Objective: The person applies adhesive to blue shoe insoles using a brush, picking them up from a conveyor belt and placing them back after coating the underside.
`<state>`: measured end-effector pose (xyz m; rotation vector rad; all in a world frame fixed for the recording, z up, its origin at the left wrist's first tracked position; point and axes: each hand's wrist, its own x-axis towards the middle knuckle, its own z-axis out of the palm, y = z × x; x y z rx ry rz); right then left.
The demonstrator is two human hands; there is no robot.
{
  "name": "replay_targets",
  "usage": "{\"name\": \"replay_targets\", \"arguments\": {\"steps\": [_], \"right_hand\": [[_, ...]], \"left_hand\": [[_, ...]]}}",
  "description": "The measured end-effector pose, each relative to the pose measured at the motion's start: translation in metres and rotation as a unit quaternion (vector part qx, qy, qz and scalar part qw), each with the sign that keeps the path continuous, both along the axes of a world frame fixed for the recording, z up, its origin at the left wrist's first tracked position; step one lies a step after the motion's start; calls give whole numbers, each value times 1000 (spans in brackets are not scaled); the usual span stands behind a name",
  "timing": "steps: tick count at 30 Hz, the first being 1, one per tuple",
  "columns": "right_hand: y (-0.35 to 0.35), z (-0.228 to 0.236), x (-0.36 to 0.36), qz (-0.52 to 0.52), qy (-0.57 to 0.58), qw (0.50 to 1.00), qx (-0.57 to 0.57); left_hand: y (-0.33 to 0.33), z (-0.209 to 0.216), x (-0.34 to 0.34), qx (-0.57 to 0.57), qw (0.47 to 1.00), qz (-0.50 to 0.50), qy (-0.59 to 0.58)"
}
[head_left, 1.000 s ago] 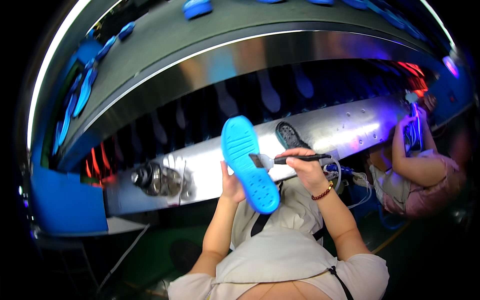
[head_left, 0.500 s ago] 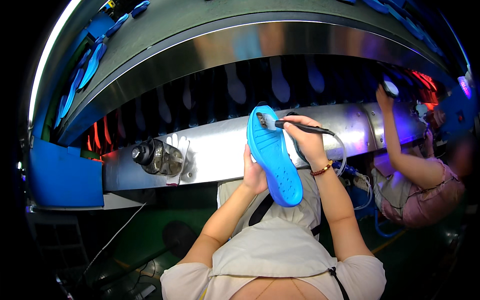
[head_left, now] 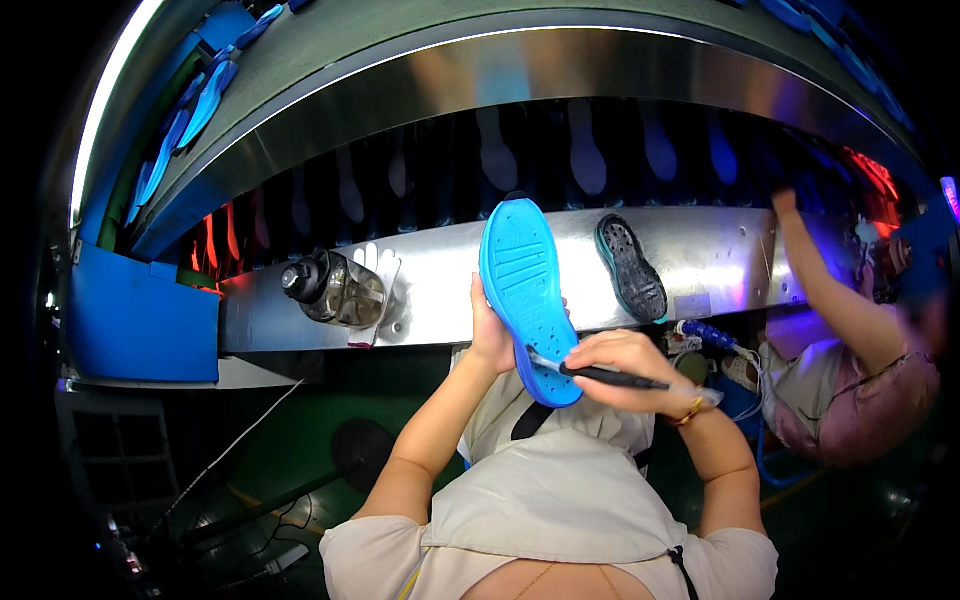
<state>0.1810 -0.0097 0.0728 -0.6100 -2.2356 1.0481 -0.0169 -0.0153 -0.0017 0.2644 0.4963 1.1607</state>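
A bright blue shoe sole [head_left: 525,265] is tilted up before me, its grooved and holed face toward me. My left hand [head_left: 490,335] grips it along its left edge, with part of the fingers hidden behind it. In my right hand [head_left: 640,372] is a brush [head_left: 625,380] with a black handle. The brush's tip rests on the lower, rounded end of the sole, among the small holes. On the metal ledge to the right of the sole lies a black sole with a teal rim [head_left: 632,270].
A dark clear bottle [head_left: 350,290] and a white glove [head_left: 385,275] are on the left of the metal ledge [head_left: 450,280]. Behind it, sole shapes line a dark slot under the conveyor [head_left: 560,35]. A co-worker's arm [head_left: 830,270] reaches in at the right.
My right hand has brought the brush from the sole's upper end down to its lower end. The black sole on the ledge has come into fuller view. The co-worker's hand has moved into the slot.
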Motion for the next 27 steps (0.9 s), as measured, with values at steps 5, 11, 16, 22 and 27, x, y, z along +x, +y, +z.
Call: {"name": "replay_targets", "arguments": {"steps": [5,11,16,22,27], "right_hand": [[30,30,-2,-104,121,966,-206],[27,17,-10,-9,134,984,-117],[32,25,-5,-98,215,943,-235],[28,28,4,111,134,966,-190],[31,20,4,-3,128,986,-108]], "left_hand": [[-14,30,19,-11,993,-79,-90],[-9,34,28,-26,996,-38,-70],[-4,25,19,140,977,-136,-87],[-3,43,22,30,998,40,47],[5,44,22,59,992,83,70]]}}
